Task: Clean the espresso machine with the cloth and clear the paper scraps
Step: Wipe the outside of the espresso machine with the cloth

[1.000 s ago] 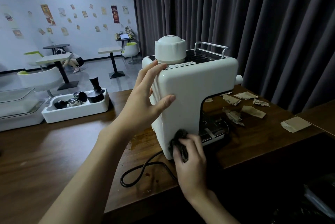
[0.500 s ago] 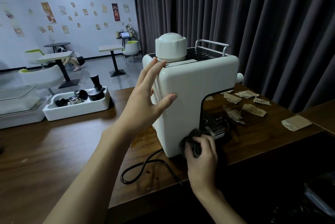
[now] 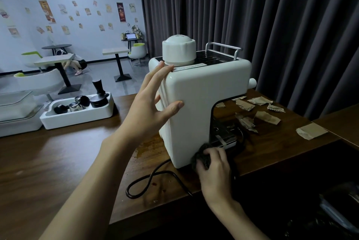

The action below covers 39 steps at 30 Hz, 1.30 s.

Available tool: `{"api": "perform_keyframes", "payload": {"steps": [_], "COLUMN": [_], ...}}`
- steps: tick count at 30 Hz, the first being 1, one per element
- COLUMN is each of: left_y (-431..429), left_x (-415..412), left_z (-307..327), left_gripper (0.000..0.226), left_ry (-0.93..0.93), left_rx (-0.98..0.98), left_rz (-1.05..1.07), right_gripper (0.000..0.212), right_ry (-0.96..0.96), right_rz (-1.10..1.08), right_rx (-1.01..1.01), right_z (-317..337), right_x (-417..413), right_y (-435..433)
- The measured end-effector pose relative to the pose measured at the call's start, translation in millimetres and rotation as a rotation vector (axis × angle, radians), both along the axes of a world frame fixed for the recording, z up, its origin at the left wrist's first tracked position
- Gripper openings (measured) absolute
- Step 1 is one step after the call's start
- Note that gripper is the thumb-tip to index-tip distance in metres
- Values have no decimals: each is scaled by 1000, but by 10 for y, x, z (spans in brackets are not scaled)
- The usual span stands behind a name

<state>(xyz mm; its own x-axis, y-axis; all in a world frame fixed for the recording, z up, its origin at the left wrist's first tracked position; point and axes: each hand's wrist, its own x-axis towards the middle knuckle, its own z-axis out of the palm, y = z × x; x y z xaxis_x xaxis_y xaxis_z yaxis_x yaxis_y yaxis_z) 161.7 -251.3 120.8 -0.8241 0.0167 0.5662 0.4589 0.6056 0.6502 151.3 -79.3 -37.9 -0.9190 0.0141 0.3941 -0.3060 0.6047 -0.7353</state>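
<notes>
A white espresso machine (image 3: 202, 103) stands on the dark wooden counter (image 3: 58, 162). My left hand (image 3: 153, 107) lies flat against its left side, fingers straight, thumb on the near face. Low at the machine's near bottom corner, my right hand (image 3: 215, 169) grips a dark cloth (image 3: 202, 155) and presses it on the white body. Several brown paper scraps (image 3: 267, 117) lie on the counter behind and right of the machine; a larger scrap (image 3: 310, 131) sits near the right edge.
The machine's black power cord (image 3: 153, 179) loops on the counter by brown coffee stains (image 3: 147, 146). A white tray (image 3: 77, 116) holding a tamper and metal parts stands at the left. Dark curtains hang behind. A dark bin bag (image 3: 334, 212) shows at the lower right.
My right hand has slid the cloth rightward along the machine's bottom edge, then a little down at the corner. My left hand stays on the machine's side.
</notes>
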Motion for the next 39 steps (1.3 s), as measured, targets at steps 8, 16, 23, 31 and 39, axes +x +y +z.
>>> {"api": "perform_keyframes", "payload": {"steps": [8, 16, 23, 31, 39], "left_y": [-3, 29, 42, 20, 86], "left_x": [22, 36, 37, 7, 215], "left_z": [24, 29, 16, -31, -257], "left_gripper": [73, 76, 76, 74, 72], "left_ry": [-16, -20, -18, -11, 24], "left_rx": [-6, -5, 8, 37, 71], "left_rz": [-10, 5, 4, -27, 59], "right_gripper": [31, 32, 24, 21, 61], "right_ry": [-203, -257, -238, -240, -282], "right_rz": [-253, -336, -241, -104, 186], "right_rx": [-175, -247, -234, -200, -500], "right_z": [237, 301, 247, 199, 363], "right_x": [-446, -515, -205, 193, 298], "right_y": [414, 436, 143, -295, -62]}}
